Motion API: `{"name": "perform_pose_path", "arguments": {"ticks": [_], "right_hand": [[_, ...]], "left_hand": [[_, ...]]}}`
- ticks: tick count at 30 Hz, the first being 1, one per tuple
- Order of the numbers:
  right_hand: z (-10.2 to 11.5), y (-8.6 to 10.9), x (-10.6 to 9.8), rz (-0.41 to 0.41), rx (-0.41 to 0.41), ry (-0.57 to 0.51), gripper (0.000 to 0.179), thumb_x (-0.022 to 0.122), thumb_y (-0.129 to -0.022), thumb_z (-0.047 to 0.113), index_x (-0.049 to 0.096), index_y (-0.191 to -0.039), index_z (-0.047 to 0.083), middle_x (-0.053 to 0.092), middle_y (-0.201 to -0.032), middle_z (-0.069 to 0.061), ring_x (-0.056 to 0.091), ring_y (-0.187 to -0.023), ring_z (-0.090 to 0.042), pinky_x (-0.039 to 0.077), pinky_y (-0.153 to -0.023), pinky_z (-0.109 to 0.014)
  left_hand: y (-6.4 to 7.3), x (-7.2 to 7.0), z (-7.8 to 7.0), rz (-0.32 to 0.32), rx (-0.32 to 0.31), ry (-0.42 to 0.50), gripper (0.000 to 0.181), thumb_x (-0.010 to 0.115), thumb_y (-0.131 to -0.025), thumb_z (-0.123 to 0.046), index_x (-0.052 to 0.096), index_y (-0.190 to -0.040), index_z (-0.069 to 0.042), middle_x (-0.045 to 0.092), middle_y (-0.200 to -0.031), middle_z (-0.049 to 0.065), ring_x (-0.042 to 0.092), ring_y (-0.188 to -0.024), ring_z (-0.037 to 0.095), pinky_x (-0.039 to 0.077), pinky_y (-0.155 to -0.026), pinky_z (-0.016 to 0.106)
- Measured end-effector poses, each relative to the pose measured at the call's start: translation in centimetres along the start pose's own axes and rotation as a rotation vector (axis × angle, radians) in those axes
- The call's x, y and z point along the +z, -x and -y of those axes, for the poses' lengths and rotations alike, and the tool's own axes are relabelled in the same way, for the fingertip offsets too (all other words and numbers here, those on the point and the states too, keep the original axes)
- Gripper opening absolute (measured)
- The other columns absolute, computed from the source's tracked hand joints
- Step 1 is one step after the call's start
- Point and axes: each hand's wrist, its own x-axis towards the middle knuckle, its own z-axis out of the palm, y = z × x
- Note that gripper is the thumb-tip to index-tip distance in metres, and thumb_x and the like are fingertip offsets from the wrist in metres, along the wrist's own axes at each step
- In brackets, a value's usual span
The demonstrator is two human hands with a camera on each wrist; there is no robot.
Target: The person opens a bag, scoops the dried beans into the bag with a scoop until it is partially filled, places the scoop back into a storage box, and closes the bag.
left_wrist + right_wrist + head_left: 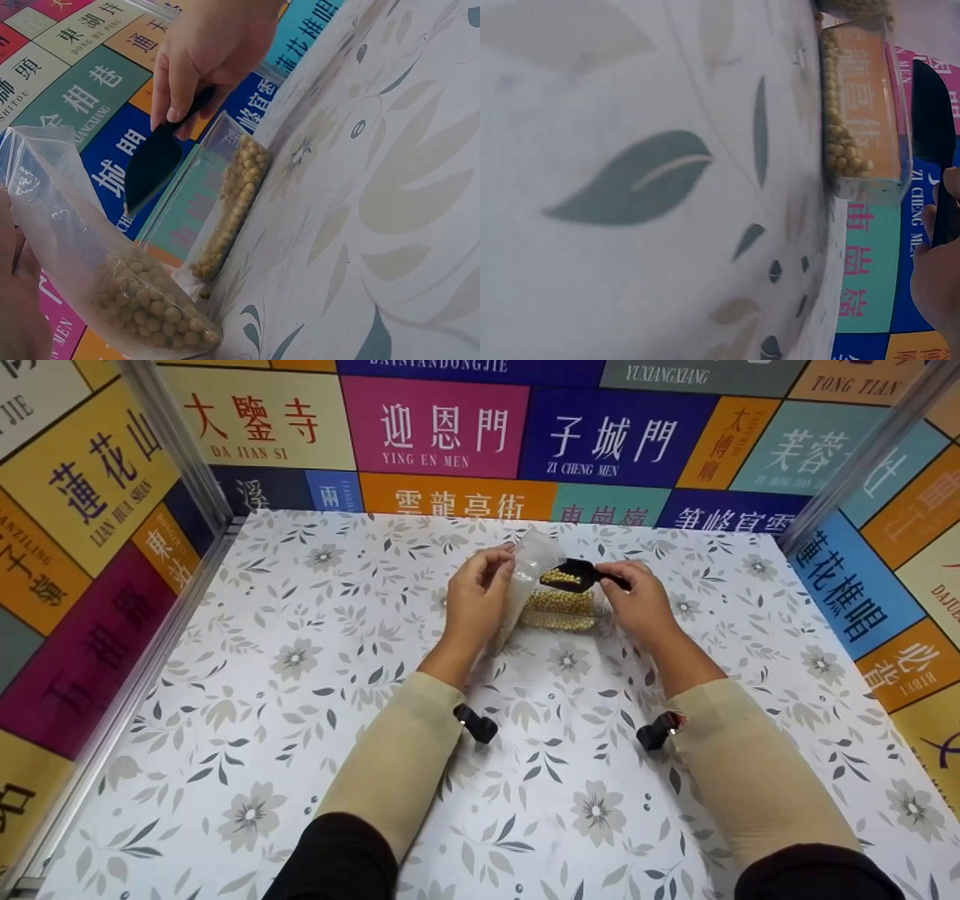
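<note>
My left hand [474,604] holds a clear plastic bag [94,244] upright by its side near the open top. Yellowish soybeans [146,307] fill the bag's lower part. The right hand [639,604] pinches the handle of a black scoop [579,574], which carries some soybeans beside the bag's mouth. Below the scoop, a clear rectangular container [871,190] stands on the table with a layer of soybeans [844,154] in it. In the left wrist view the scoop tilts down toward the bag, above the container.
A white tablecloth [405,780] with grey flowers and leaves covers the table. Panels with large printed characters [435,427] stand along the back and both sides, with metal posts at the corners. Each forearm wears a beige sleeve and a small black camera [477,724].
</note>
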Motion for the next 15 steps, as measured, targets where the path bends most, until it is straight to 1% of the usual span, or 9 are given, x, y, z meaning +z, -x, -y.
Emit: {"name": "perform_pose_path", "arguments": {"ticks": [3, 9, 15], "right_hand": [[0.7, 0.1, -0.6, -0.032, -0.007, 0.0, 0.033, 0.059, -0.111, 0.02, 0.069, -0.139, 0.006, 0.061, -0.142, -0.014, 0.058, -0.132, -0.027, 0.048, -0.11, -0.031], [2.1, 0.2, -1.4, -0.125, -0.023, 0.006, 0.033, 0.06, -0.109, 0.017, 0.07, -0.139, 0.006, 0.063, -0.14, -0.013, 0.059, -0.13, -0.025, 0.046, -0.115, -0.035], [3.6, 0.5, -1.8, -0.182, -0.024, 0.002, 0.034, 0.059, -0.11, 0.02, 0.069, -0.141, 0.01, 0.061, -0.141, -0.009, 0.058, -0.132, -0.022, 0.047, -0.116, -0.036]], "left_hand": [[0.0, 0.0, 0.0, -0.001, -0.004, -0.006, 0.013, 0.068, -0.106, -0.018, 0.075, -0.114, -0.01, 0.077, -0.133, 0.001, 0.073, -0.118, 0.011, 0.059, -0.102, 0.022], [0.0, 0.0, -0.2, -0.004, -0.015, 0.004, 0.012, 0.069, -0.106, -0.017, 0.075, -0.113, -0.009, 0.077, -0.132, 0.001, 0.073, -0.118, 0.012, 0.059, -0.103, 0.022], [0.0, 0.0, -0.3, -0.008, -0.032, 0.008, 0.012, 0.069, -0.106, -0.017, 0.075, -0.113, -0.01, 0.077, -0.132, 0.0, 0.072, -0.119, 0.01, 0.058, -0.103, 0.02]]}}
